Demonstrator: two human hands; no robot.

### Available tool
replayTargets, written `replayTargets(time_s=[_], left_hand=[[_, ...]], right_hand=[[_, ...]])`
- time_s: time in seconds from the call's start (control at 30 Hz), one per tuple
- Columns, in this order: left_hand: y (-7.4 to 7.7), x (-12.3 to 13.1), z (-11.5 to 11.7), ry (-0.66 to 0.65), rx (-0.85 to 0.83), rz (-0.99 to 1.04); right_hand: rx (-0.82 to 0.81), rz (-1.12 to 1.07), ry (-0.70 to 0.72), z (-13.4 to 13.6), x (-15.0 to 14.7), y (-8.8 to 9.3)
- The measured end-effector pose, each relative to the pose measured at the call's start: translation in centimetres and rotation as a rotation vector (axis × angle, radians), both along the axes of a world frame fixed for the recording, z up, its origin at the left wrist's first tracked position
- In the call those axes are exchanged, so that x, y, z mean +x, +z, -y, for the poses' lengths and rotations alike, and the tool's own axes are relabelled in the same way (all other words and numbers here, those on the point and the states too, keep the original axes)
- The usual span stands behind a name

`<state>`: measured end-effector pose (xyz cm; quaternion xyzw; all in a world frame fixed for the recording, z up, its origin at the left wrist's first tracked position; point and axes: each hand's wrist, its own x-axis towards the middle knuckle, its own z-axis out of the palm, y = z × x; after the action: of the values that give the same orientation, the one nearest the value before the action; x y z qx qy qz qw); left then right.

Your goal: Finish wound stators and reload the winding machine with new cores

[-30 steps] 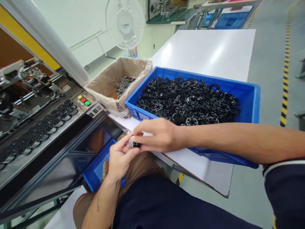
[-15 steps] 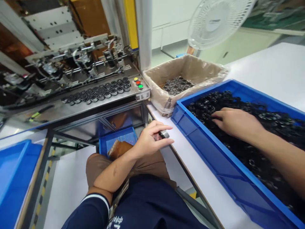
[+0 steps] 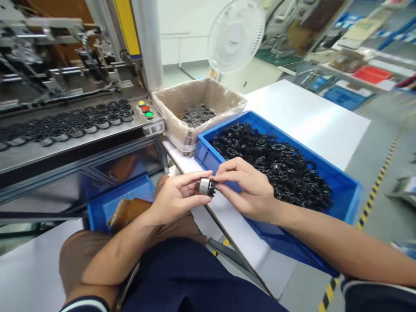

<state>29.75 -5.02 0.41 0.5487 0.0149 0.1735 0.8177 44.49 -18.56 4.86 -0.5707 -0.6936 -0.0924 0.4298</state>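
In front of my lap, my left hand [image 3: 173,197] grips a short silver metal ring [image 3: 204,186] between thumb and fingers. A black toothed plastic piece [image 3: 212,189] sits against the ring's right side. My right hand [image 3: 248,188] pinches this black piece at its edge, with the fingertips partly hiding it. Both hands meet over the table's near edge. Just beyond my right hand is a blue bin [image 3: 224,130] heaped with black plastic pieces [image 3: 289,169] of open, wheel-like shape.
A plastic-lined box [image 3: 175,123] holding small metal rings [image 3: 198,115] stands left of the bin. On the machine bench [image 3: 91,141], rows of black-and-silver parts [image 3: 89,123] lie beside coloured buttons [image 3: 149,115]. A fan [image 3: 237,37] stands behind. Below the bench is another blue tray [image 3: 94,214].
My right hand has come out of the blue bin to the ring in my left hand, with a black piece now at its fingertips. The view has turned right.
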Motion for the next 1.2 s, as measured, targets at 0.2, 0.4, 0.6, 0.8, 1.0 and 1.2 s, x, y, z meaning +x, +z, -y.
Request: replayTargets(time_s=[0.2,0.4,0.6,0.8,1.0,1.2], left_hand=[[-0.3,0.7,1.3,0.124,0.008,-0.011],[-0.7,0.8,0.9,0.226,0.106,0.056],[-0.6,0.5,0.7,0.17,0.12,-0.025],[0.1,0.2,0.4,0.111,0.051,-0.035],[0.2,0.0,0.4,0.078,0.029,-0.083],[-0.3,0.2,0.8,0.084,0.022,-0.066]], right_hand=[[0.008,0.041,0.021,0.6,0.0,0.2],[-0.016,0.101,0.052,0.7,0.3,-0.4],[0.056,0.277,0.053,0.6,0.9,-0.8],[0.154,0.51,0.079,0.6,1.6,-1.1],[0.156,0.479,0.088,0.7,1.2,-1.5],[0.11,0.422,0.056,0.5,0.6,-1.3]])
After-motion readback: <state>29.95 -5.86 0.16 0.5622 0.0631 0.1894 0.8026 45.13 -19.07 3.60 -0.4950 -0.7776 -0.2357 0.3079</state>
